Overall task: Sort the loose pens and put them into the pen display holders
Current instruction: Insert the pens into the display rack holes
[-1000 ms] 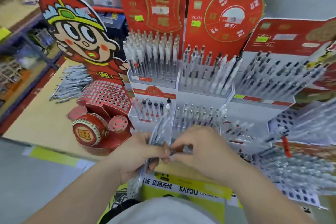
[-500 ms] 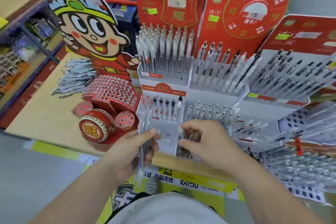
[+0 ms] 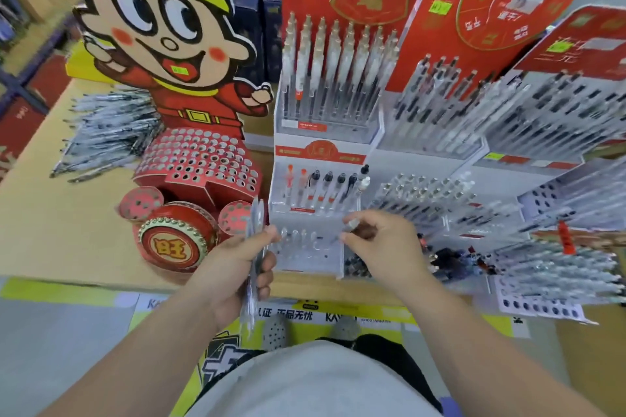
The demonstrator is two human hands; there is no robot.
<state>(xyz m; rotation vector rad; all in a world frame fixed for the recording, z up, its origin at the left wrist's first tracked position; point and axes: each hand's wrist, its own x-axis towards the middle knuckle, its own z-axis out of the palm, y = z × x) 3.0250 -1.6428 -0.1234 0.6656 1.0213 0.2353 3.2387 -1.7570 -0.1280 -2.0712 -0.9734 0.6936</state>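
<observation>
Tabletop [image 3: 67, 240]: slim clear pens [image 3: 333, 78], white tiered holders [image 3: 306, 262].

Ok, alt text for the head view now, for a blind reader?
The right hand pinches one pen at the front row of a white display holder, while the left hand grips a bundle of pens. A pile of loose pens lies far left.
</observation>
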